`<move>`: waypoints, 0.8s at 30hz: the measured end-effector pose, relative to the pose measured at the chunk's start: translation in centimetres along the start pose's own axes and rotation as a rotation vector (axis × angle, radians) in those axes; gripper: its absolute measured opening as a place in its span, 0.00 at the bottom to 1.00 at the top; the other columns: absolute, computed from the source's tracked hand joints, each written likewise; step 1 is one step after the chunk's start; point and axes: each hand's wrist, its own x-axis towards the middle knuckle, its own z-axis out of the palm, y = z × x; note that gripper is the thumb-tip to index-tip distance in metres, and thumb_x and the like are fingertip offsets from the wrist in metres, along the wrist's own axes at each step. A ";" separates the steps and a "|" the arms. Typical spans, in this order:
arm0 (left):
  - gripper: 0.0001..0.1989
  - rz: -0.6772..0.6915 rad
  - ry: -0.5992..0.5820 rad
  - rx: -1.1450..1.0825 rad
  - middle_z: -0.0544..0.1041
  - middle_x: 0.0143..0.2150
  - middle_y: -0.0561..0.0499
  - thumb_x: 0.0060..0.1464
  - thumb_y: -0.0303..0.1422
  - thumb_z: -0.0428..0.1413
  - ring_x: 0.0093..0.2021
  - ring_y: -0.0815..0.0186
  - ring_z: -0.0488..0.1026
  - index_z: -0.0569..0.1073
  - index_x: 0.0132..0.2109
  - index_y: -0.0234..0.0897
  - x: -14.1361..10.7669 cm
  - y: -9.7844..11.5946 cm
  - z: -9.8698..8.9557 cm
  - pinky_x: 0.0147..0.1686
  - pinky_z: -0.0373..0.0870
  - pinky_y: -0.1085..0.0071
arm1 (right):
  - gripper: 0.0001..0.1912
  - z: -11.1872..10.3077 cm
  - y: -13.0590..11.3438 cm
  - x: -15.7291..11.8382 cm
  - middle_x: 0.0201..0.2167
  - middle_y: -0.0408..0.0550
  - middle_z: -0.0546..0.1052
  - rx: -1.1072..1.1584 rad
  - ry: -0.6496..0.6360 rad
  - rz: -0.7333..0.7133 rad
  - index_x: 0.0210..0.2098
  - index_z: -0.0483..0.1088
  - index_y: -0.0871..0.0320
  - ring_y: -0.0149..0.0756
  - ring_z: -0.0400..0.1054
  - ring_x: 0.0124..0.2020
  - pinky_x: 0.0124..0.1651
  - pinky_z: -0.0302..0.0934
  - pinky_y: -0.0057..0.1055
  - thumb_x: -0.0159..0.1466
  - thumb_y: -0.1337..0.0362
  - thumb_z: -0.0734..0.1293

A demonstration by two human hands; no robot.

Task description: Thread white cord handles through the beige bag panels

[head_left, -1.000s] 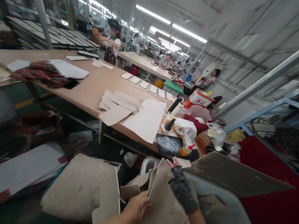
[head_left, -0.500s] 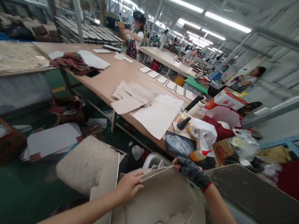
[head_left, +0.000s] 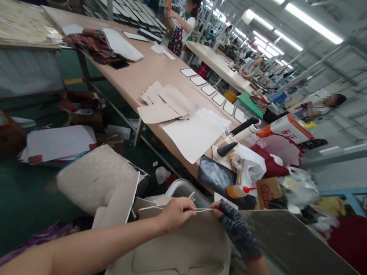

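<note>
My bare left hand (head_left: 178, 215) pinches the white-edged rim of a beige leather-like piece (head_left: 173, 242). A short way to the right, my right hand (head_left: 235, 224), in a dark grey fingerless glove, grips the same rim between thumb and fingers. The edge runs nearly straight between the two hands. More beige pieces sag below in folds, over a grey plastic tub (head_left: 178, 188) whose far rim shows behind my hands. Left of them lies a dotted beige cushion-like item (head_left: 100, 179). My fingertips are partly hidden behind the rim.
Ahead stands a long tan worktable (head_left: 111, 78) with beige cut pieces (head_left: 163, 105), a white sheet (head_left: 193, 136) and a glue bottle (head_left: 239, 191). A dark board (head_left: 309, 249) lies at right. Stacked sheets (head_left: 59, 143) rest on the floor at left. A co-worker (head_left: 184, 25) stands beyond the table.
My left hand has moved right along the rim, closer to my right hand, and its fingers have closed on the edge. My right hand keeps its hold. The view has tilted downward.
</note>
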 end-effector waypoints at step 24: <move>0.07 -0.142 0.034 0.028 0.77 0.30 0.49 0.48 0.28 0.54 0.33 0.65 0.72 0.77 0.28 0.33 -0.3 0.4 0.0 0.33 0.64 0.74 | 0.08 1.5 -1.6 1.0 0.29 0.49 0.73 -0.346 -0.036 -0.152 0.29 0.70 0.57 0.39 0.68 0.32 0.38 0.63 0.35 0.58 0.61 0.61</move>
